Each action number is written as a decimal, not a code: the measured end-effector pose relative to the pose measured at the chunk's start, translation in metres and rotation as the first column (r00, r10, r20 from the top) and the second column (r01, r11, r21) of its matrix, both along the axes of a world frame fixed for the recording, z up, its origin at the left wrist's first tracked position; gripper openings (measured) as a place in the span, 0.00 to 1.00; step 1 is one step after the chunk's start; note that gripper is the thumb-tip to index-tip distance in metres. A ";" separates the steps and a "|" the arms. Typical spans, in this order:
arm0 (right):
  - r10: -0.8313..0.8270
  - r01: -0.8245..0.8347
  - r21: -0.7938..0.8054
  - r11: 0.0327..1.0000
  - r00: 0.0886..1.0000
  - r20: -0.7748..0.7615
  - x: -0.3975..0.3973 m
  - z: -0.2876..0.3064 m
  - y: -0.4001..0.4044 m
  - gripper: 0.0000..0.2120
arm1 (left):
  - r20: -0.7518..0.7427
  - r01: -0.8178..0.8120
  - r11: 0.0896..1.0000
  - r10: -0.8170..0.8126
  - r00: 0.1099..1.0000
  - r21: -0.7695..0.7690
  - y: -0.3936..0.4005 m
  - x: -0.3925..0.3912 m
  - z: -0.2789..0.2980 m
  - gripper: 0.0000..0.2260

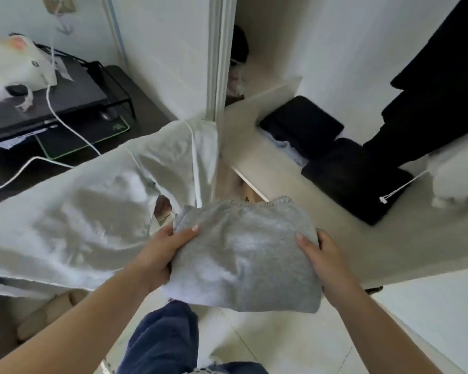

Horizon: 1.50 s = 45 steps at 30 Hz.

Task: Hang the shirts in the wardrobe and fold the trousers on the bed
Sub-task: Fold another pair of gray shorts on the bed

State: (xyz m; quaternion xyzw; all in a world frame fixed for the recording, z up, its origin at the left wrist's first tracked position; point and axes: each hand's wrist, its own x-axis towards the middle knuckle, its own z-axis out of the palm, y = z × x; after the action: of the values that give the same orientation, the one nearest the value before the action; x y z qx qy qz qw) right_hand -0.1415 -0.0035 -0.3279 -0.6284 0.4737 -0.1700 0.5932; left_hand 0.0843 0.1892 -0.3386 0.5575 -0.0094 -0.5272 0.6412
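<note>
Grey trousers (243, 255) folded, gripped by L hand (157, 252) + R hand (327, 263); black stacks (303, 125) on wardrobe shelf (254, 147) corner; white garment (92, 206) unhung.

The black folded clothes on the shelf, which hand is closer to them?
Right. The right hand grips the grey bundle just below the black folded clothes; the left hand holds its far side.
</note>
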 end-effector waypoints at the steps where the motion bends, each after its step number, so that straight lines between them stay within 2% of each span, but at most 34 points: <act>1: -0.034 0.034 0.011 0.999 0.999 -0.002 0.003 -0.002 -0.008 0.12 | -0.035 0.026 1.000 -0.026 0.999 -0.005 -0.017 0.008 -0.003 0.23; 3: -0.087 0.088 0.030 0.996 0.996 -0.003 0.012 -0.004 -0.023 0.06 | -0.110 0.081 0.996 -0.083 0.990 -0.023 -0.047 0.022 -0.008 0.21; 6: -0.148 0.148 0.025 0.989 0.989 -0.021 0.027 -0.004 -0.042 0.06 | -0.173 0.175 0.984 -0.176 0.969 -0.020 -0.093 0.045 -0.013 0.22; 11: -0.216 0.215 -0.020 0.976 0.976 -0.021 0.053 -0.002 -0.068 0.10 | -0.162 0.304 0.951 -0.309 0.937 -0.051 -0.166 0.076 -0.015 0.28; 18: -0.364 0.364 0.020 0.931 0.931 0.017 0.066 -0.004 -0.110 0.12 | -0.128 0.428 0.900 -0.436 0.891 -0.087 -0.252 0.089 -0.020 0.24; 21: -0.390 0.390 0.022 0.921 0.921 0.018 0.073 -0.006 -0.137 0.12 | -0.102 0.437 0.893 -0.447 0.889 -0.106 -0.285 0.094 -0.023 0.20; 24: -0.403 0.403 0.046 0.914 0.915 0.007 0.083 -0.007 -0.168 0.19 | -0.091 0.419 0.901 -0.429 0.899 -0.114 -0.314 0.099 -0.023 0.16; 30: -0.402 0.401 0.072 0.913 0.916 -0.003 0.104 -0.022 -0.242 0.12 | -0.092 0.363 0.923 -0.375 0.922 -0.125 -0.377 0.114 -0.033 0.10; 36: -0.464 0.458 0.134 0.879 0.886 0.013 0.111 -0.052 -0.329 0.10 | -0.076 0.356 0.927 -0.366 0.927 -0.118 -0.460 0.122 -0.056 0.13; 41: -0.523 0.502 0.212 0.839 0.851 0.055 0.102 -0.063 -0.385 0.12 | -0.052 0.448 0.885 -0.457 0.888 -0.128 -0.527 0.121 -0.072 0.18; 43: -0.519 0.498 0.210 0.842 0.853 0.061 0.101 -0.064 -0.404 0.14 | -0.032 0.482 0.868 -0.488 0.872 -0.119 -0.552 0.123 -0.072 0.22; 45: -0.496 0.472 0.202 0.858 0.864 0.088 0.104 -0.061 -0.423 0.13 | 0.005 0.499 0.862 -0.500 0.866 -0.087 -0.576 0.129 -0.065 0.21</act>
State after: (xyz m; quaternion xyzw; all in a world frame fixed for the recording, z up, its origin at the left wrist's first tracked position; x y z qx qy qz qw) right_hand -0.0373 -0.4267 -0.3888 -0.4215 0.5877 -0.3144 0.6148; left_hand 0.2135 -0.3870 -0.4040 0.5036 -0.1701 -0.6791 0.5061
